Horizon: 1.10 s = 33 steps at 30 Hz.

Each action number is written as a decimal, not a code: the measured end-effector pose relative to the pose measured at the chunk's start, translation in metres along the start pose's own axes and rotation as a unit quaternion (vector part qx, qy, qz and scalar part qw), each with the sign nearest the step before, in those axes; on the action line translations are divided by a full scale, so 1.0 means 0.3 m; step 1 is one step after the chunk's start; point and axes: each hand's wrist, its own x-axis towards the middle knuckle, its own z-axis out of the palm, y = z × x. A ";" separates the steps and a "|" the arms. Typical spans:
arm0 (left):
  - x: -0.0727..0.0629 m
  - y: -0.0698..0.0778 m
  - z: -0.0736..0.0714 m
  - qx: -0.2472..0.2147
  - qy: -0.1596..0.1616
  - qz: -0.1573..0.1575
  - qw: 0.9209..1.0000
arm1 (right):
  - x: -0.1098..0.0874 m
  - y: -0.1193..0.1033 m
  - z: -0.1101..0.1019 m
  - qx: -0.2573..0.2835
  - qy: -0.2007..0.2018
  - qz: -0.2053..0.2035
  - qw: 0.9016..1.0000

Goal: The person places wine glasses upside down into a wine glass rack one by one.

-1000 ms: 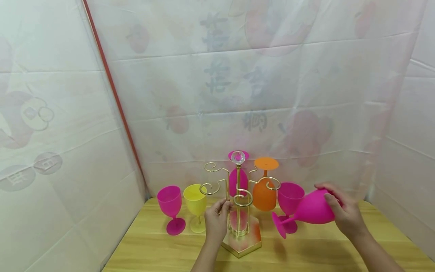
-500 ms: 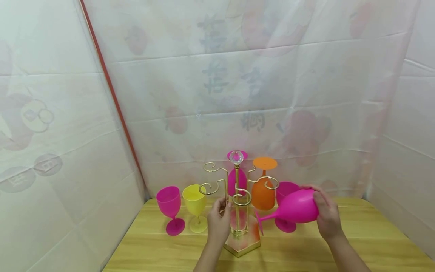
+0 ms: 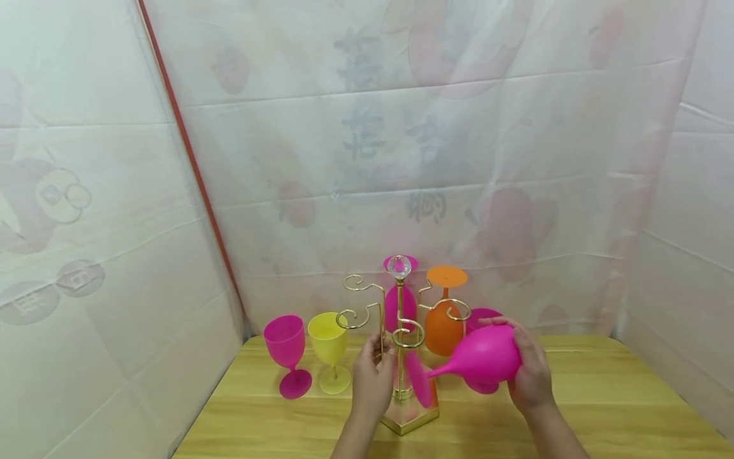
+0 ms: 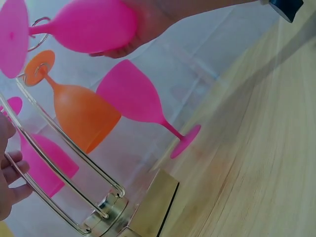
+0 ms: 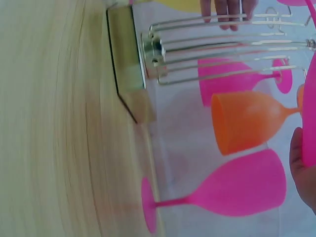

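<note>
Two goblets, a hanging pink goblet (image 3: 392,310) and an orange goblet (image 3: 443,331), are upside down on the far side of the gold rack (image 3: 407,417). The left hand (image 3: 371,376) curls its fingers round one of the rack's upright wires. Right of the rack, the right hand (image 3: 533,373) grips a tilted pink goblet (image 3: 487,354) by the bowl, foot towards the rack; whether they touch is unclear. A magenta goblet (image 3: 285,344) and a yellow goblet (image 3: 327,338) stand left of the rack.
</note>
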 end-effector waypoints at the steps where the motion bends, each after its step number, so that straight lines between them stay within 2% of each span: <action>1: -0.002 0.004 -0.001 0.012 -0.004 0.001 1.000 | -0.002 -0.001 0.008 0.003 0.001 0.005 1.000; 5: -0.012 0.025 -0.007 0.043 -0.011 0.007 0.999 | -0.010 -0.005 0.039 0.029 -0.002 0.016 0.999; 8: -0.019 0.038 -0.011 0.047 0.000 0.018 0.999 | -0.018 -0.010 0.057 0.064 -0.008 0.015 0.998; 12: -0.028 0.047 -0.010 0.053 0.046 0.065 0.995 | -0.033 -0.013 0.069 0.114 -0.014 0.021 0.993; 16: -0.038 0.045 -0.007 0.062 0.098 0.128 0.985 | -0.047 -0.014 0.073 0.163 -0.020 0.034 0.986; 19: -0.041 0.038 -0.007 0.067 0.118 0.174 0.975 | -0.056 -0.015 0.077 0.196 -0.028 0.038 0.979; 23: -0.039 0.029 -0.008 0.068 0.126 0.246 0.959 | -0.064 -0.020 0.086 0.221 -0.025 0.043 0.974; 27: -0.034 0.035 -0.008 0.084 0.112 0.333 0.933 | -0.069 -0.024 0.098 0.236 -0.015 0.050 0.970; 30: -0.035 0.047 -0.006 0.101 0.096 0.381 0.914 | -0.073 -0.024 0.110 0.245 -0.011 0.053 0.968; 33: -0.038 0.057 0.000 0.102 0.078 0.407 0.904 | -0.078 -0.026 0.118 0.255 -0.010 0.057 0.965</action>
